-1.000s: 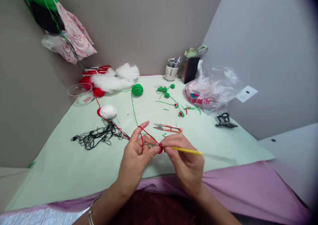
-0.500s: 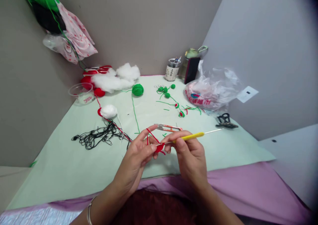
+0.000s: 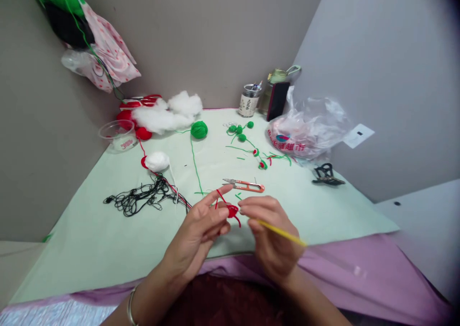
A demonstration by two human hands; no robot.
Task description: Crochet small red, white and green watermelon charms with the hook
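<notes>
Between the thumb and fingers of my left hand [image 3: 201, 225] is a small red crochet piece [image 3: 233, 211], with a short tail hanging from it. Red yarn [image 3: 222, 196] loops over my raised left index finger. My right hand [image 3: 275, 232] is closed on a crochet hook with a yellow handle [image 3: 282, 232], which slants down to the right and is blurred at its far end. The hook's working tip is hard to make out near the red piece. Just beyond my hands, orange thread snips [image 3: 247, 186] lie on the table.
A tangle of black yarn [image 3: 140, 196] and a white yarn ball [image 3: 157, 161] lie left. Farther back are white stuffing [image 3: 161, 115], a green yarn ball [image 3: 199, 130] and small green crocheted pieces [image 3: 242, 137]. A plastic bag [image 3: 305, 132] and black claw clip [image 3: 327, 176] are right.
My right hand has tilted, swinging the yellow handle from pointing up-right to down-right. The hook has drawn away from the red piece, which now shows more. The snips are less covered.
</notes>
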